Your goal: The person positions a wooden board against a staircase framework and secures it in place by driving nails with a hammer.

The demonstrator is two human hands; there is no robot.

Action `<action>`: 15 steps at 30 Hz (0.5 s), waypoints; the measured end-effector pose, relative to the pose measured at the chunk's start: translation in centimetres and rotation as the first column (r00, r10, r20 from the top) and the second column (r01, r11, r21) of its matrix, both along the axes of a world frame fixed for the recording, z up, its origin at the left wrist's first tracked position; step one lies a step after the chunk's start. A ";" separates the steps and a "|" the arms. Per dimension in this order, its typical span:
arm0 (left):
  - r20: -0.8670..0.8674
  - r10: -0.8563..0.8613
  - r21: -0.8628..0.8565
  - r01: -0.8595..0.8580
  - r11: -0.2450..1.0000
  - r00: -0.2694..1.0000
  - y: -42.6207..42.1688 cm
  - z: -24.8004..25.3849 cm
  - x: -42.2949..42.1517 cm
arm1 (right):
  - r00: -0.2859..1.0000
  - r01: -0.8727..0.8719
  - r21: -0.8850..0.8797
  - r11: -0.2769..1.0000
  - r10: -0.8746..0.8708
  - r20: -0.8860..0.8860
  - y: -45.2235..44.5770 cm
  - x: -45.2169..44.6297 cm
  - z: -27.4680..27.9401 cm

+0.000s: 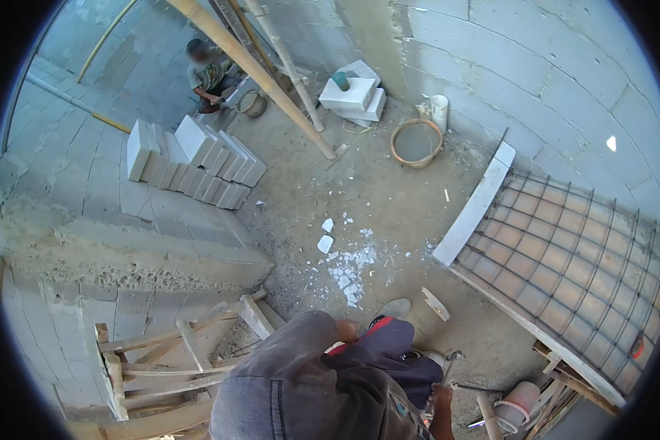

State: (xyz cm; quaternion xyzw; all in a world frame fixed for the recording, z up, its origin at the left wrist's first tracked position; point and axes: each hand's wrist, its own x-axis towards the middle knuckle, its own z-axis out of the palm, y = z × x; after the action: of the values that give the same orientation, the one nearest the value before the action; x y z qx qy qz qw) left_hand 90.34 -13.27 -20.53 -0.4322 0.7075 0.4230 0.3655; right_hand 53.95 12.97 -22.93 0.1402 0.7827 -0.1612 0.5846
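Bending grey sleeve [268, 367] left of bare rebar mesh [565, 246]. Closing right hand [441, 400] fingers around metal tool [453, 358]; failing to tell left hand [348, 331] fingers' state.

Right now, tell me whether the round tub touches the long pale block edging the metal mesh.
Apart. The head view plainly shows floor between the tub and the long pale block.

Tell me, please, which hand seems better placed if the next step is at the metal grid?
Probably the right hand: it holds a metal tool and is nearer the metal grid. The left hand is farther off, beside the bent leg, with no tool visible in it.
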 end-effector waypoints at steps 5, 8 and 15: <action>-0.042 -0.111 0.034 0.112 0.993 0.993 3.0 3.2 9.8 | 0.994 -0.061 0.026 0.998 0.058 0.094 -8.5 5.4 11.2; -0.058 -0.127 0.120 0.134 0.984 0.990 1.3 3.9 10.1 | 0.923 -0.351 -0.260 0.900 0.380 0.069 -8.8 5.8 9.8; -0.236 -0.035 0.113 0.063 0.992 0.971 -8.7 7.1 1.5 | 0.884 -0.466 -0.190 0.864 0.449 -0.130 -9.8 9.9 17.2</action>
State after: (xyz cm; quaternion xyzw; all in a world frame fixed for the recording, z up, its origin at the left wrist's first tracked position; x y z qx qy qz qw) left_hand 91.81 -22.00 -13.43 -0.3391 0.7295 0.5033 0.3154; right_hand 63.84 3.18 -5.74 -0.1203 0.7945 -0.1074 0.5855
